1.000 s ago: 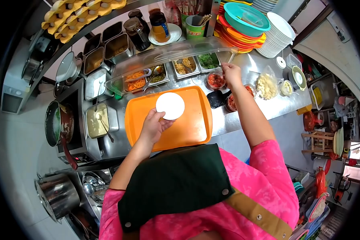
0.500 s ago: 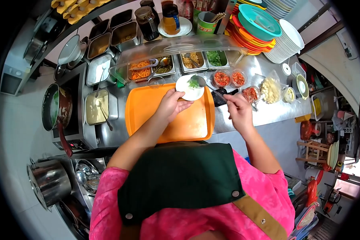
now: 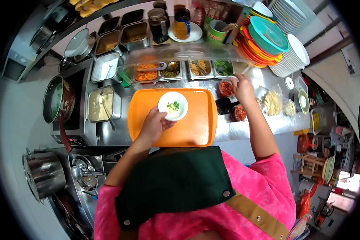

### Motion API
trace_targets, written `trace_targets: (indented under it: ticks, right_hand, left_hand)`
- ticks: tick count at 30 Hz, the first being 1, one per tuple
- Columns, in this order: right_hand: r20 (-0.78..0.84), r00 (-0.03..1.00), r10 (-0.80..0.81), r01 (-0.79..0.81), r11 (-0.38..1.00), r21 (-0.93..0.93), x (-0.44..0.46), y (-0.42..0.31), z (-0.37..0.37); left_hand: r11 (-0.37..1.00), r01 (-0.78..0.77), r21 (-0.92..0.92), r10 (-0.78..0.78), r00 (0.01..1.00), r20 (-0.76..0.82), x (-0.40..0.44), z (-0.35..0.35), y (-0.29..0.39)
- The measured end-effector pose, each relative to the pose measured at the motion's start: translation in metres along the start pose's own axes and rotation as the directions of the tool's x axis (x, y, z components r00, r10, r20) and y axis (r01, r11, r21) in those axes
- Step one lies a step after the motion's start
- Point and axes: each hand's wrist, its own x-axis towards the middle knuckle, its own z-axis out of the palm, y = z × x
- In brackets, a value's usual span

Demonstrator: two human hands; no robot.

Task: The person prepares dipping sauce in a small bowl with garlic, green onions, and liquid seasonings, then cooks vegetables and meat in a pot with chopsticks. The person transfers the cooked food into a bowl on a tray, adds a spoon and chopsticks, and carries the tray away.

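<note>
My left hand (image 3: 154,124) grips the rim of a small white bowl (image 3: 181,115), tilted toward me. Chopped green herbs (image 3: 173,107) and some pale bits lie in its bottom. Beneath it is an orange tray (image 3: 196,134). My right hand (image 3: 244,91) reaches forward, fingers pinched around a spoon whose handle is mostly hidden. The spoon's head (image 3: 227,73) is at the near edge of a metal container of chopped greens (image 3: 221,64), under the clear cover (image 3: 188,54). Just below that hand stands a tub of chopped red chilli (image 3: 225,89).
Containers of shredded carrot (image 3: 147,75) and diced yellow food (image 3: 199,68) line the counter. A bag of pale pieces (image 3: 273,103) lies to the right. On the left are a pan of pale paste (image 3: 100,107) and a frying pan (image 3: 58,100). Plates (image 3: 294,56) are stacked at back right.
My right hand has moved forward with the spoon, from over the bowl to the greens container. My left hand has drawn the bowl left and nearer, and its contents now show.
</note>
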Motion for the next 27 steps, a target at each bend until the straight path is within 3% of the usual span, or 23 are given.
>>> trace_targets:
  ticks: [1, 5, 7, 9, 11, 12, 13, 15, 17, 18, 19, 20, 21, 22, 25, 27]
  right_hand:
    - [-0.079, 0.952, -0.295, 0.252, 0.906, -0.339, 0.004, -0.015, -0.004]
    - [-0.059, 0.916, -0.396, 0.400, 0.900, 0.173, 0.060, -0.086, 0.008]
    - [-0.032, 0.925, -0.379, 0.375, 0.896, 0.239, 0.103, -0.126, 0.033]
    - [0.057, 0.957, -0.285, 0.238, 0.882, 0.406, 0.177, -0.123, 0.108]
    - [0.345, 0.936, 0.072, -0.261, 0.797, 0.544, 0.187, -0.177, 0.117]
    - [0.498, 0.863, 0.087, -0.401, 0.717, 0.570, 0.214, -0.172, 0.150]
    - [0.475, 0.876, 0.085, -0.370, 0.751, 0.547, 0.224, -0.177, 0.171]
    - [0.504, 0.852, 0.140, -0.422, 0.752, 0.506, 0.229, -0.193, 0.190]
    - [0.628, 0.765, 0.141, -0.570, 0.602, 0.559, 0.243, -0.190, 0.219]
    - [0.638, 0.766, 0.071, -0.597, 0.445, 0.667, 0.258, -0.174, 0.246]
    - [0.602, 0.782, 0.161, -0.595, 0.481, 0.644, 0.252, -0.181, 0.239]
    - [0.651, 0.756, 0.072, -0.602, 0.470, 0.646, 0.262, -0.167, 0.239]
    - [0.632, 0.757, 0.169, -0.627, 0.463, 0.627, 0.267, -0.159, 0.244]
    - [0.600, 0.768, 0.224, -0.634, 0.403, 0.660, 0.229, -0.192, 0.200]
    - [0.534, 0.808, 0.251, -0.564, 0.590, 0.577, 0.222, -0.181, 0.177]
    - [0.364, 0.915, 0.174, -0.369, 0.724, 0.582, 0.221, -0.170, 0.167]
  left_hand:
    - [1.000, 0.001, 0.020, 0.000, 0.998, -0.057, -0.011, -0.006, 0.002]
    - [0.998, -0.054, 0.029, 0.059, 0.973, -0.223, -0.046, -0.027, 0.002]
    - [0.997, -0.080, -0.004, 0.077, 0.964, -0.255, -0.059, -0.039, -0.001]
    - [0.987, -0.158, -0.042, 0.141, 0.952, -0.270, -0.070, -0.049, -0.007]
    - [0.979, -0.188, -0.074, 0.162, 0.949, -0.271, -0.082, -0.047, -0.004]
    - [0.980, -0.166, -0.106, 0.120, 0.930, -0.346, -0.086, -0.048, -0.005]
    - [0.978, -0.151, -0.144, 0.077, 0.902, -0.425, -0.091, -0.050, -0.007]
    - [0.959, -0.234, -0.163, 0.135, 0.877, -0.462, -0.097, -0.058, -0.012]
    - [0.969, -0.222, -0.111, 0.149, 0.877, -0.456, -0.102, -0.058, -0.016]
    - [0.961, -0.227, -0.160, 0.125, 0.868, -0.481, -0.103, -0.059, -0.017]
    - [0.951, -0.257, -0.173, 0.137, 0.851, -0.508, -0.106, -0.061, -0.017]
    - [0.958, -0.231, -0.171, 0.125, 0.871, -0.476, -0.107, -0.062, -0.017]
    - [0.966, -0.199, -0.164, 0.109, 0.892, -0.438, -0.108, -0.063, -0.015]
    - [0.963, -0.213, -0.162, 0.127, 0.897, -0.424, -0.109, -0.062, -0.014]
    - [0.955, -0.233, -0.186, 0.137, 0.896, -0.421, -0.110, -0.058, -0.003]
    - [0.941, -0.278, -0.192, 0.191, 0.907, -0.376, -0.106, -0.060, 0.001]
